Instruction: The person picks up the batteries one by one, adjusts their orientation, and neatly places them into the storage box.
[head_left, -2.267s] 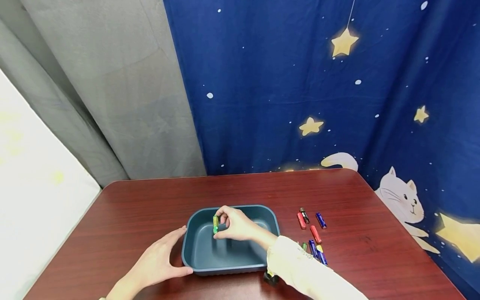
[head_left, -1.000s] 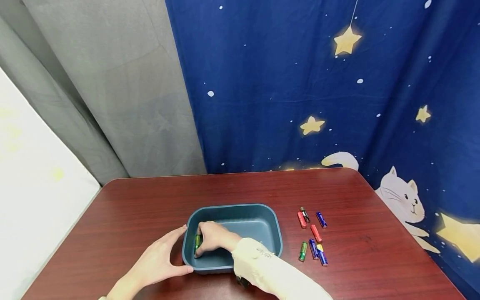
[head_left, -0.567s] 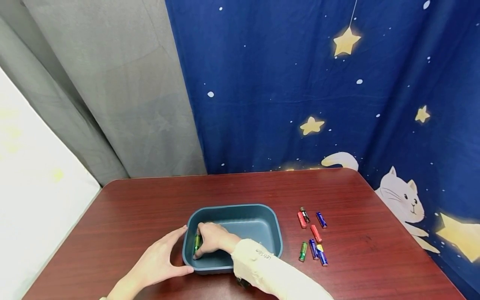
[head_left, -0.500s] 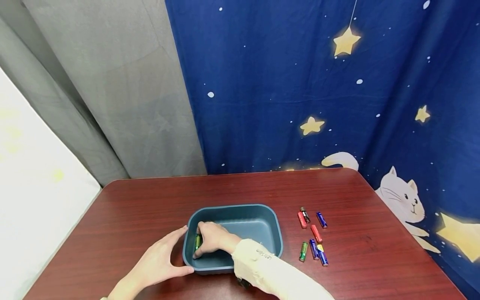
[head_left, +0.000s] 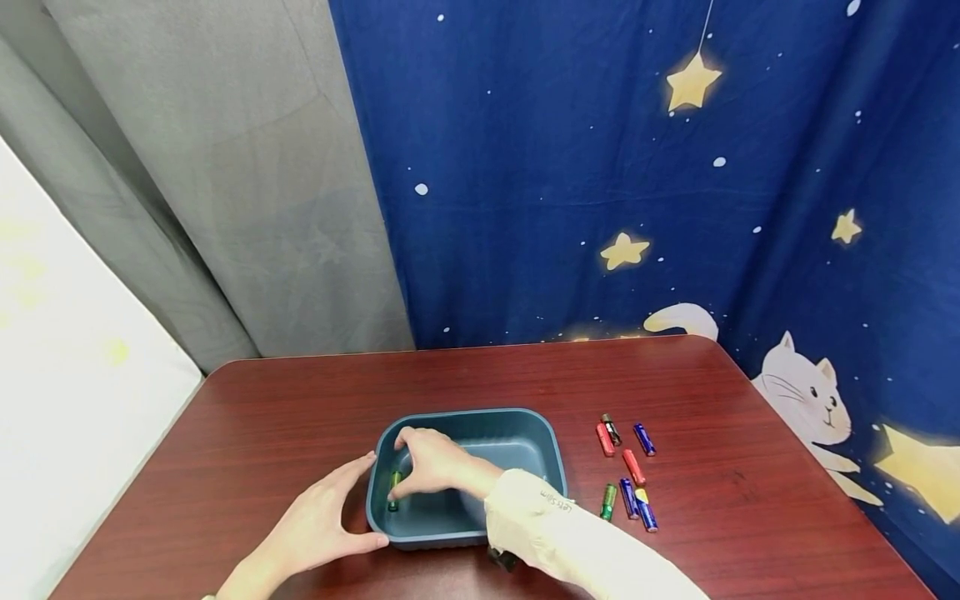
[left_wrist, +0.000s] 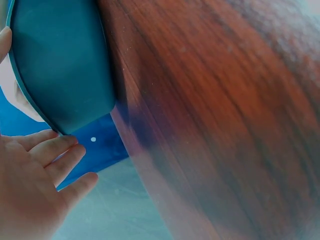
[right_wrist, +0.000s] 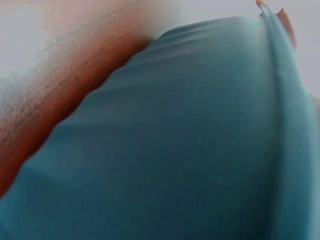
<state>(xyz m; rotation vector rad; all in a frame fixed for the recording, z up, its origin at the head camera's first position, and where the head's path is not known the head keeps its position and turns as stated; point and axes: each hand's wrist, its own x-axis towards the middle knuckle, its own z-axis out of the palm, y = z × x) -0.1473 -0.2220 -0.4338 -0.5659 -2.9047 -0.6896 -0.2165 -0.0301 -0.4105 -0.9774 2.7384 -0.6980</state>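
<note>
A dark teal plastic box (head_left: pixel 517 454) stands on the table, its near outer wall (right_wrist: pixel 175 130) filling the right wrist view. One green battery (head_left: pixel 395 493) lies inside along the left wall. Just right of that battery, my right hand (head_left: pixel 431 465) hovers within the box, thumb and fingers spread apart with nothing between them. My left hand (head_left: pixel 315 521) rests at the box's left end, thumb at the near corner and fingertips at the rim. In the left wrist view, the left hand (left_wrist: pixel 42 172) has extended fingers touching the box's edge (left_wrist: pixel 60 65).
Several loose batteries lie right of the box: a black one (head_left: pixel 612 430), red ones (head_left: pixel 633 467), blue ones (head_left: pixel 644 439) and a green one (head_left: pixel 608 502). The reddish-brown table (head_left: pixel 300 417) ends at a grey curtain (head_left: pixel 262 208) and a blue starry curtain (head_left: pixel 525 208).
My right hand carried the green battery to the box's left side, set it down, then let go and lifted slightly up and right. The left hand has stayed put.
</note>
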